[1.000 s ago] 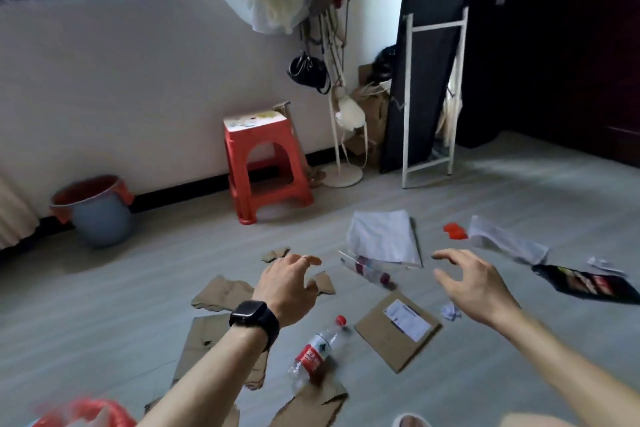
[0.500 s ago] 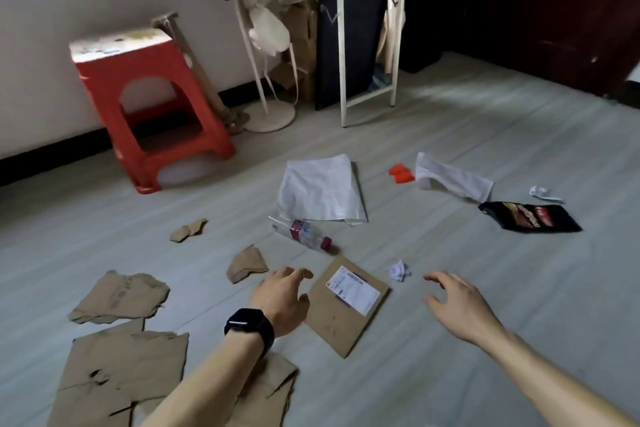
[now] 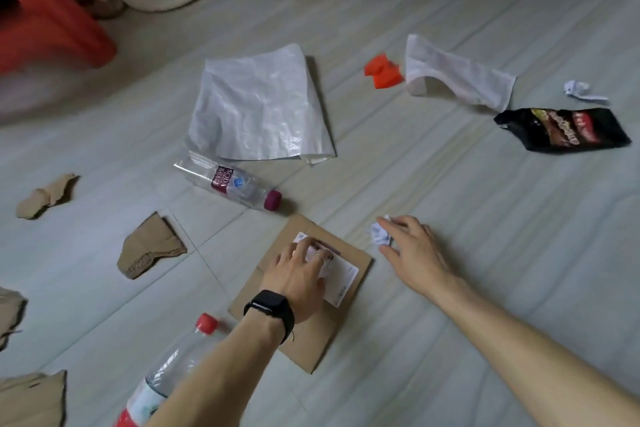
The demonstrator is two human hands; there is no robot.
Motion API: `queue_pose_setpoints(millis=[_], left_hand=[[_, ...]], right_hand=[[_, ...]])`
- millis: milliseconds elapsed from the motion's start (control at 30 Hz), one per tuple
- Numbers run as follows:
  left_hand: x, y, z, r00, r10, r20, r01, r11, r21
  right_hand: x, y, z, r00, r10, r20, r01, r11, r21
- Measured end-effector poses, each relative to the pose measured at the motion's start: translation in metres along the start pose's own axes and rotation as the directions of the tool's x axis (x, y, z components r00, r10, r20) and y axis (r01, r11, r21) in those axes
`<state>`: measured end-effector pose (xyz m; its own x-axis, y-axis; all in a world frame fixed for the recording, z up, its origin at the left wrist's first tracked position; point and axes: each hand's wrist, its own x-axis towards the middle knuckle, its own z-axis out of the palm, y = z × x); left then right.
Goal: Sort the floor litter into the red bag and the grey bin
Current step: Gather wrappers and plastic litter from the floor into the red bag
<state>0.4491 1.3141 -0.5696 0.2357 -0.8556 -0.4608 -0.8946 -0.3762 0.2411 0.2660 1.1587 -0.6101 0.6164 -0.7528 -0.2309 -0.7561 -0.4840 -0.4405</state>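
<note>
**Sorting floor litter: both hands down low**

Reaching down at the floor (image 3: pixel 485 218), the person has both hands on litter. The left hand (image 3: pixel 299 274), black watch (image 3: pixel 273 308) on the wrist, sits palm-down on a flat cardboard piece (image 3: pixel 311 347). Its fingers are bent with the tips on the white label (image 3: pixel 343 282). Can't tell if they're actually gripping anything or just pressing.

The right hand (image 3: pixel 412 250) is loosely open just right of the cardboard. A small crumpled paper ball (image 3: pixel 379 236) sits between thumb and forefinger, touching them but not squeezed.

Rest of the mess is spread all over:
- clear bottle with a maroon cap (image 3: pixel 235 184) lying on its side just beyond the cardboard
- second bottle with a red cap (image 3: pixel 180 360) lying under the left forearm
- white woven sack (image 3: pixel 259 107) flat behind the first bottle
- orange scrap (image 3: pixel 382 71) touching a white mesh bag (image 3: pixel 457 76), far right
- black snack packet (image 3: pixel 564 128) near that, with another paper wad (image 3: pixel 578 88) beyond it
- torn cardboard scraps (image 3: pixel 149 246) off to the left

A red stool (image 3: pixel 52 28) stands at the top left.
</note>
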Motion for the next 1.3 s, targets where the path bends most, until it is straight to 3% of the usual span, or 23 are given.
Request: queue_pose_setpoints(millis=[167, 333, 500, 667, 800, 933, 1000, 1100, 1200, 1300], left_hand=[[0.039, 0.000, -0.017, 0.996, 0.079, -0.050, -0.075, 0.995, 0.068], [0.115, 0.006, -0.059, 0.985, 0.144, -0.093, -0.131, 0.982, 0.139], [0.207, 0.032, -0.109, 0.980, 0.152, -0.127, -0.135, 0.982, 0.135], [0.294, 0.055, -0.140, 0.982, 0.096, -0.163, -0.075, 0.989, 0.130], [0.362, 0.069, -0.155, 0.980, 0.106, -0.165, -0.062, 0.965, 0.256], [0.408, 0.079, -0.147, 0.992, 0.080, -0.096, -0.058, 0.975, 0.214], [0.414, 0.081, -0.139, 0.997, 0.017, -0.076, -0.007, 0.991, 0.133], [0.384, 0.088, -0.110, 0.985, -0.057, -0.162, 0.059, 0.998, 0.004], [0.326, 0.111, -0.065, 0.974, -0.108, -0.197, 0.100, 0.994, -0.052], [0.290, 0.133, -0.032, 0.970, -0.139, -0.198, 0.131, 0.990, -0.054]], right_hand=[[0.029, 0.024, 0.002, 0.965, -0.173, -0.196, 0.156, 0.983, -0.100], [0.088, 0.052, -0.031, 0.929, -0.011, -0.369, -0.019, 0.997, -0.079], [0.134, 0.092, -0.039, 0.908, 0.128, -0.400, -0.135, 0.991, 0.009], [0.132, 0.102, -0.033, 0.854, 0.109, -0.509, -0.150, 0.988, -0.041], [0.141, 0.101, -0.038, 0.858, 0.156, -0.489, -0.187, 0.982, -0.014], [0.144, 0.103, -0.038, 0.878, 0.179, -0.444, -0.224, 0.973, -0.051], [0.144, 0.105, -0.039, 0.889, 0.178, -0.423, -0.223, 0.973, -0.061], [0.143, 0.103, -0.042, 0.880, 0.190, -0.436, -0.237, 0.970, -0.055], [0.141, 0.098, -0.044, 0.823, 0.152, -0.547, -0.201, 0.979, -0.031], [0.142, 0.097, -0.042, 0.815, 0.138, -0.563, -0.179, 0.984, -0.018]])
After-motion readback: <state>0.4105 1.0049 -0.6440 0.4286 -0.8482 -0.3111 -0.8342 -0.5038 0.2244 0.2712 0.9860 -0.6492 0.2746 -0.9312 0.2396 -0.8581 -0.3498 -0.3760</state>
